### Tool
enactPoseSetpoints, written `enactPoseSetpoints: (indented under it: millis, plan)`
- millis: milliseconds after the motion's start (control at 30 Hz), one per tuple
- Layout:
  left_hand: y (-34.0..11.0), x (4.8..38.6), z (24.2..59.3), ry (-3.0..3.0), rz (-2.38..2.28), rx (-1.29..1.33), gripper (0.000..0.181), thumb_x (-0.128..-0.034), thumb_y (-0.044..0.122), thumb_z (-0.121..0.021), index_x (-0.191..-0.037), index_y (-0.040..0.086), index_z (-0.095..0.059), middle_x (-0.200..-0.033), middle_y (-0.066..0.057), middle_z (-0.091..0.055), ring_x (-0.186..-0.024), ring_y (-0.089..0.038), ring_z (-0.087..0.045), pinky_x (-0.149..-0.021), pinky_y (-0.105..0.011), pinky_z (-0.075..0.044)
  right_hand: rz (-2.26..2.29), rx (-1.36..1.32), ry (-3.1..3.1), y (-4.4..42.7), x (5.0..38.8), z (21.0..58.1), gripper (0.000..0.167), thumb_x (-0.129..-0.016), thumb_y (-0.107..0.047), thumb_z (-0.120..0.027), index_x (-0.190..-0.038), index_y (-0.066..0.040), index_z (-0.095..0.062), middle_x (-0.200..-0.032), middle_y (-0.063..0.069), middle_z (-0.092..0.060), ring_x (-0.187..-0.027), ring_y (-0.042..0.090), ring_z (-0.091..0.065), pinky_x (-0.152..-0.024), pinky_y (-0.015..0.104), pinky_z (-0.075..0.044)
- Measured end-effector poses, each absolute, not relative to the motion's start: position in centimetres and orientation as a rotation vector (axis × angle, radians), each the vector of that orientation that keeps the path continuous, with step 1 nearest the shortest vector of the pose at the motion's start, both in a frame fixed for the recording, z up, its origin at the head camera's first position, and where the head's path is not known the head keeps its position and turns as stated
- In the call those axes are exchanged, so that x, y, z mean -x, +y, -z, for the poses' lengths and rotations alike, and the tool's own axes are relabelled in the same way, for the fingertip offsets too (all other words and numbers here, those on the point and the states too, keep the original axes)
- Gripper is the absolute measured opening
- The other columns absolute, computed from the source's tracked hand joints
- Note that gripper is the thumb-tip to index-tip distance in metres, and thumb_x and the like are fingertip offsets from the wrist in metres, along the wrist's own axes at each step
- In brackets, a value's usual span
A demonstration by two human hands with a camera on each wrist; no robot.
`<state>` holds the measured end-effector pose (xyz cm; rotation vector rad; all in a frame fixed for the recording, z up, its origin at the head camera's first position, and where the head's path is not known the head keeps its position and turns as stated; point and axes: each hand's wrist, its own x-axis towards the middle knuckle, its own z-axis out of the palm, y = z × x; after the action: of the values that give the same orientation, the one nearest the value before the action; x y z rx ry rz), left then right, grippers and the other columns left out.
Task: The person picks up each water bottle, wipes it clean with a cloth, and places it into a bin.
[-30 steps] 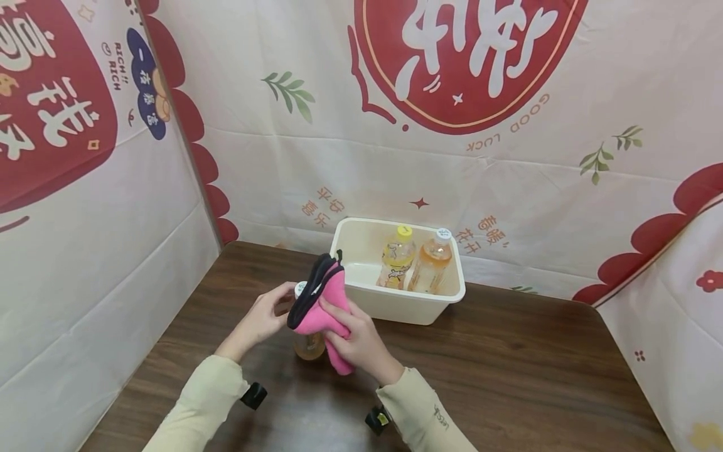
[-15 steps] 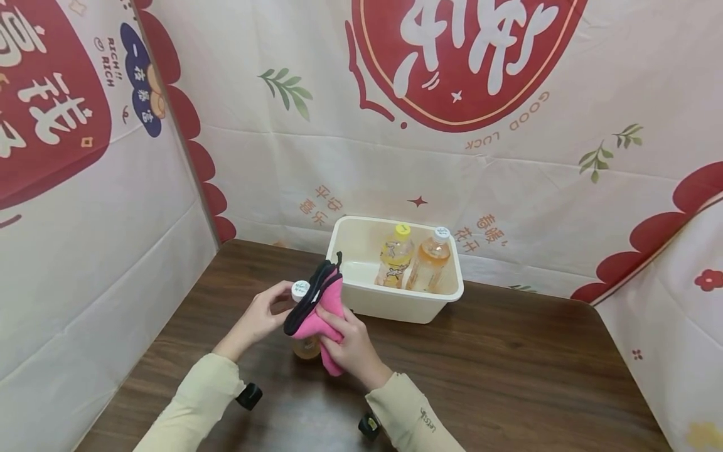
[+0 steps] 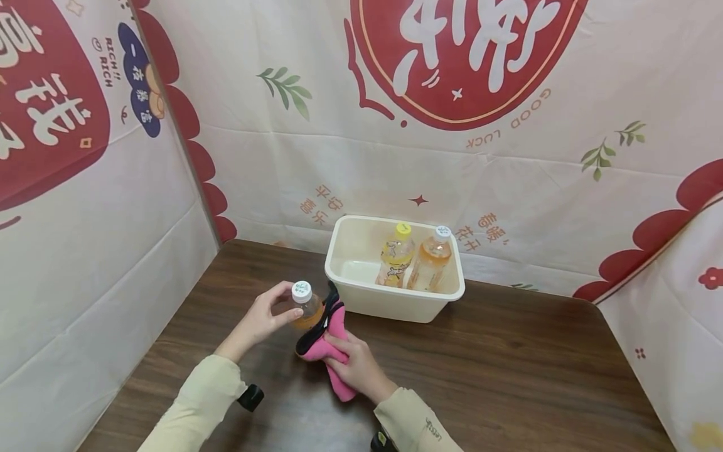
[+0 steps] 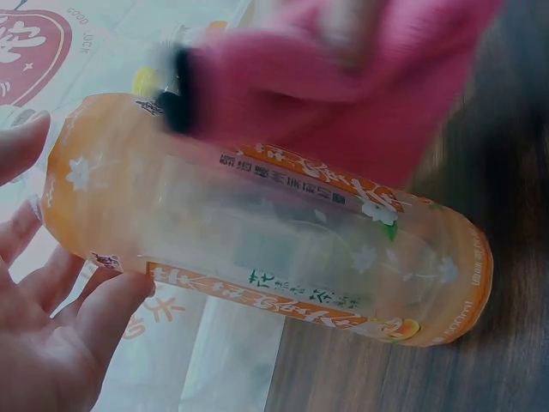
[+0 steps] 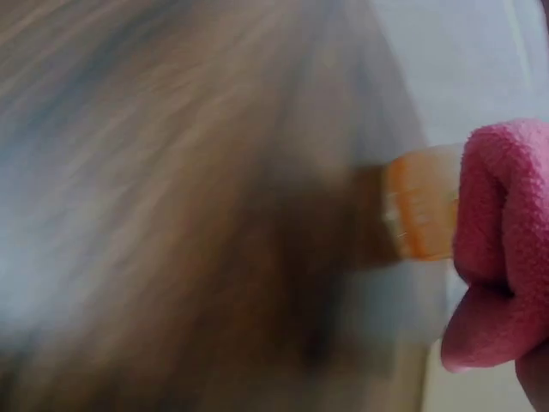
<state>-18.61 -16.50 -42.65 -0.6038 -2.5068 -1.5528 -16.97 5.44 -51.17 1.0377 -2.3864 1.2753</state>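
My left hand (image 3: 264,319) grips a drink bottle (image 4: 257,232) near its top, fingers and thumb round the shoulder just under the white cap (image 3: 302,290). The bottle has an orange label and pale orange liquid, and it stands on the table. A folded pink cloth with black edging (image 3: 337,326) is bunched in my right hand (image 3: 361,369). The cloth lies against the right side of the bottle and hides its lower part in the head view. In the right wrist view the pink cloth (image 5: 506,240) covers part of the bottle.
Behind the hands, a cream plastic bin (image 3: 390,303) stands near the back of the dark wooden table (image 3: 508,364). Inside it, a yellow-capped bottle (image 3: 397,256) leans beside a white-capped bottle (image 3: 432,260). Printed cloth walls (image 3: 271,169) enclose the table's back and sides.
The pink cloth and my right hand have moved down along the bottle, uncovering its cap and shoulder. My left hand keeps its hold in nearly the same place.
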Motion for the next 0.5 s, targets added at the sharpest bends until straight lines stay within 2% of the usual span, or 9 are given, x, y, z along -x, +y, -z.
enactPoseSetpoints:
  millis: [233, 500]
  plan:
    - [-16.5, 18.4, 42.7, -2.507, 1.551, 0.605, 0.032, -0.0807, 0.006, -0.065, -0.111, 0.001, -0.054, -0.105, -0.013, -0.061, -0.101, -0.023, -0.056, -0.09, -0.047, -0.043, -1.147, -1.098, -2.61, 6.0, 16.8, 53.3, 0.037, -0.077, -0.012, -0.071, -0.112, -0.003, -0.064, -0.114, 0.014, -0.061, -0.101, 0.023, -0.06, -0.084, 0.032, -0.049]
    - [-16.6, 18.4, 42.7, -2.519, 1.548, 0.606, 0.033, -0.0818, 0.007, -0.065, -0.112, 0.001, -0.053, -0.107, -0.013, -0.06, -0.102, -0.025, -0.055, -0.091, -0.047, -0.042, -1.111, -1.105, -2.615, 6.2, 17.0, 53.9, 0.039, -0.077, -0.014, -0.071, -0.114, -0.006, -0.063, -0.115, 0.013, -0.061, -0.103, 0.022, -0.059, -0.085, 0.032, -0.048]
